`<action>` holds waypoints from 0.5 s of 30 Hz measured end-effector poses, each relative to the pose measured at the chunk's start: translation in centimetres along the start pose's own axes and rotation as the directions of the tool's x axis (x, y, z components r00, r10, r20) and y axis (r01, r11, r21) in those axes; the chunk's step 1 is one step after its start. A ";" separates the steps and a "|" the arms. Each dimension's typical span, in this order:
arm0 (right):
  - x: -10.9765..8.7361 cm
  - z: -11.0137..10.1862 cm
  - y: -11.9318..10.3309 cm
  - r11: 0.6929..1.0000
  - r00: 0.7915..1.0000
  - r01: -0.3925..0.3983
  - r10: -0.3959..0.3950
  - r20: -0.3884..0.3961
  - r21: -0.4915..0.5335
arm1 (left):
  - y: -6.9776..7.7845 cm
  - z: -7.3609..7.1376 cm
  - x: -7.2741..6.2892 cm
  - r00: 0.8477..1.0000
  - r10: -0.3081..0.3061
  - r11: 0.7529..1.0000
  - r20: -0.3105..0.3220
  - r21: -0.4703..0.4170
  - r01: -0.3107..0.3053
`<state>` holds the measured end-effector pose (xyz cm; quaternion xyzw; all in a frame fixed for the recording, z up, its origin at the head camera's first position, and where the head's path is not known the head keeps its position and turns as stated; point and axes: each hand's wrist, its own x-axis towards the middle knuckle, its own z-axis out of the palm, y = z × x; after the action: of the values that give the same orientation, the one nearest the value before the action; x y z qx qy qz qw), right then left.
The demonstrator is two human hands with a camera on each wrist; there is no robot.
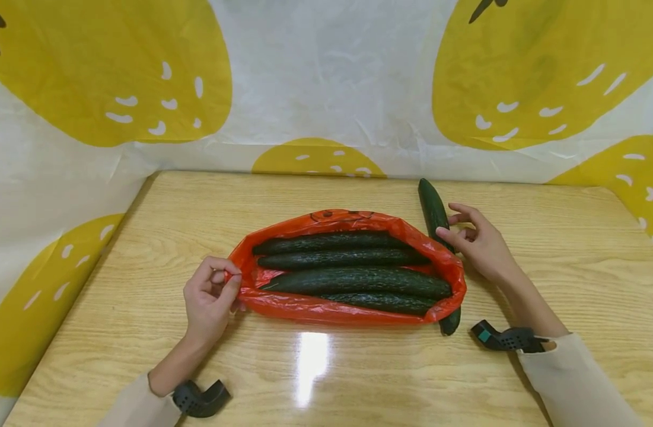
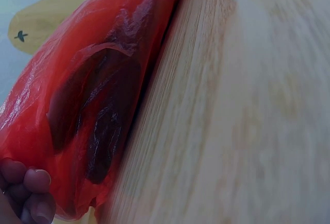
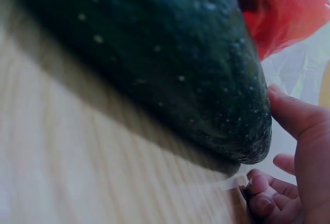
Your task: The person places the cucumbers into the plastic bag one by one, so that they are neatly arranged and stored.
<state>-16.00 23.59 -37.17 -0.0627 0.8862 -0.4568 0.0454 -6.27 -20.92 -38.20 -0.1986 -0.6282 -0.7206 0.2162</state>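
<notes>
A red plastic bag (image 1: 305, 311) lies with its mouth spread wide, and several dark green cucumbers (image 1: 353, 279) rest lengthwise inside. At the bag's left end, my left hand (image 1: 209, 296) pinches the rim between thumb and fingers. Through the thin film in the left wrist view, dark cucumber shapes (image 2: 108, 131) show. Another cucumber (image 1: 432, 204) lies outside, crossing behind the bag's right end, which hides its middle. My right hand (image 1: 481, 246) is beside it, thumb overlapping its side and the other fingers loosely bent at its right. In the right wrist view, that cucumber's end (image 3: 206, 90) fills the foreground.
The wooden table (image 1: 161, 219) has a light grain and a bright reflection near the front. Behind it hangs a white cloth (image 1: 331, 71) with yellow fruit prints. A black wrist device (image 1: 507, 338) sits at each sleeve.
</notes>
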 end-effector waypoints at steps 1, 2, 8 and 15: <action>0.0 0.0 0.0 1.000 1.000 0.002 -0.002 -0.005 -0.002 | 0.0 0.0 0.0 1.000 0.000 1.000 0.001 0.002 0.000; 0.1 0.1 0.5 1.000 1.000 0.003 -0.003 -0.009 -0.004 | 0.0 0.0 0.1 1.000 0.001 1.000 0.003 0.003 -0.001; 0.0 0.3 0.3 1.000 1.000 -0.011 0.011 -0.026 -0.003 | -0.1 0.0 0.1 1.000 0.007 1.000 0.007 0.006 -0.007; 0.1 0.0 0.1 1.000 1.000 -0.022 0.022 0.014 0.017 | 0.0 0.0 0.0 1.000 0.012 1.000 0.003 0.012 -0.012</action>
<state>-16.11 23.64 -37.24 -0.0557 0.8826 -0.4633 0.0572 -6.33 -20.93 -38.22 -0.2020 -0.6316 -0.7152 0.2208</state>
